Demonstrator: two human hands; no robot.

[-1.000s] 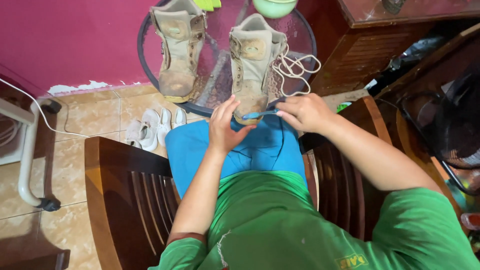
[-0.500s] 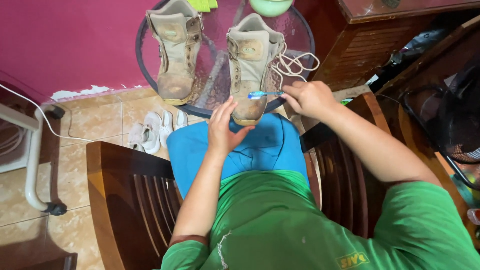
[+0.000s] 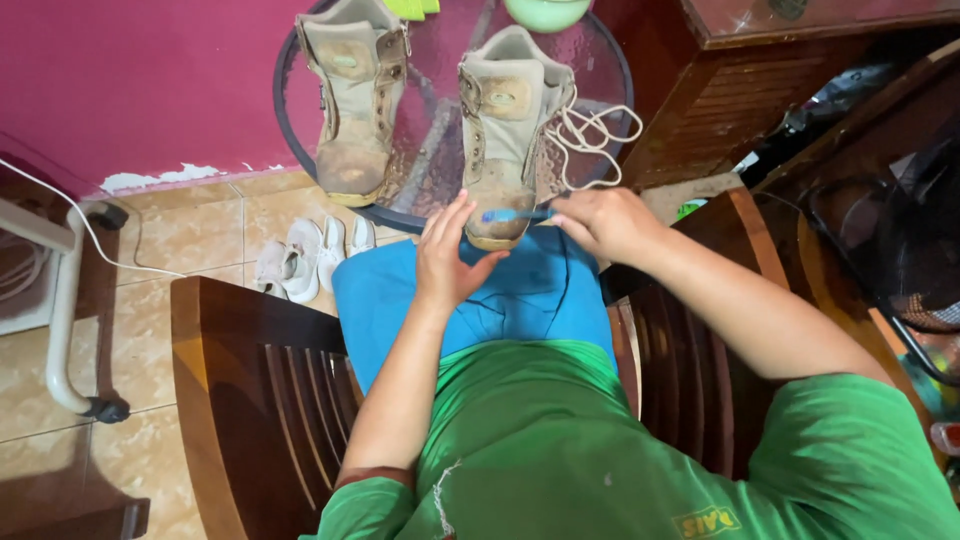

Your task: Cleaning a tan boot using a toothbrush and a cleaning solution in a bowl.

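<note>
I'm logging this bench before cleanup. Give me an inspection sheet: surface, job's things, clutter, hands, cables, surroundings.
Surface: round glass table, dark rim.
Job's things: two worn tan boots; left boot and right boot stand upright, loose lace trails off the right one. Blue toothbrush at its toe.
Clutter: green bowl at the far edge.
Hands: right hand holds the toothbrush; left hand open beside the toe.
Cables: white cord along the floor.
Surroundings: pink wall, tiled floor, white shoes, wooden chairs.
</note>
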